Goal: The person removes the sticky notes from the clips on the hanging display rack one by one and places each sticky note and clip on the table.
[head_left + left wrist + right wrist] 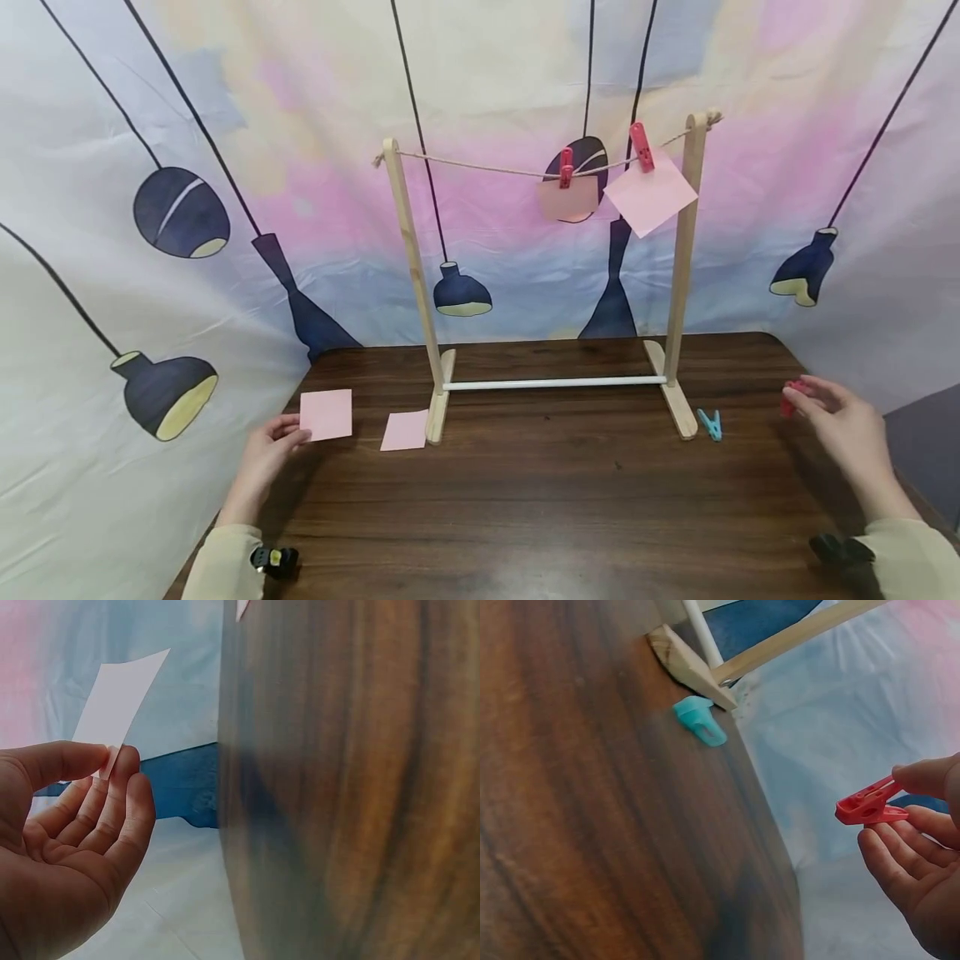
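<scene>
My left hand (268, 457) pinches a square pink paper (327, 415) by its edge between thumb and fingers, raised over the left side of the table; the left wrist view shows the sheet (120, 701) slightly bent. On the right, my right hand (843, 425) holds a red clothespin (870, 804) by its handles, thumb on one and fingers on the other. A second pink paper (404, 431) lies beside the rack's left foot. Two more pink papers hang from the string (480, 168), each under a red clothespin: one (567, 200) near the middle, one (651, 196) by the right post.
A wooden rack with two posts (412, 258) and a white crossbar (555, 384) stands at the back of the brown table (540, 500). By its right foot lies a blue clothespin (710, 425). A cloth (337, 125) printed with lamps hangs behind.
</scene>
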Demonstrator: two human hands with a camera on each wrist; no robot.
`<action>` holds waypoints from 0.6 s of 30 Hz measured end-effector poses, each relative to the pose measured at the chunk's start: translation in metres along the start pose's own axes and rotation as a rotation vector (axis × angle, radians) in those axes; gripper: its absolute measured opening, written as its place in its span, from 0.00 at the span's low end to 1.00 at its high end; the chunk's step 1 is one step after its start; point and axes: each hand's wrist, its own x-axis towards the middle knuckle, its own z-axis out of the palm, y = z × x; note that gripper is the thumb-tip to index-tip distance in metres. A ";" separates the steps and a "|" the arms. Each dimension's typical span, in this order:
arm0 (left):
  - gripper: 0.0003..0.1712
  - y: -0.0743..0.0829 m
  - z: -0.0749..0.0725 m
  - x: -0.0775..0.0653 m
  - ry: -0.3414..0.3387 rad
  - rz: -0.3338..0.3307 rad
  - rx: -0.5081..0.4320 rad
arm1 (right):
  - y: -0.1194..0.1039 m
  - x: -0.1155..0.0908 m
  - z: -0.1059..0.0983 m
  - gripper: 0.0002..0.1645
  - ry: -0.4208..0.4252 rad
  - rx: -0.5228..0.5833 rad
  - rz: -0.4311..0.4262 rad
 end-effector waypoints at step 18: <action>0.22 -0.010 0.005 0.008 -0.119 -0.024 0.012 | 0.014 -0.005 0.016 0.38 -0.069 -0.034 0.052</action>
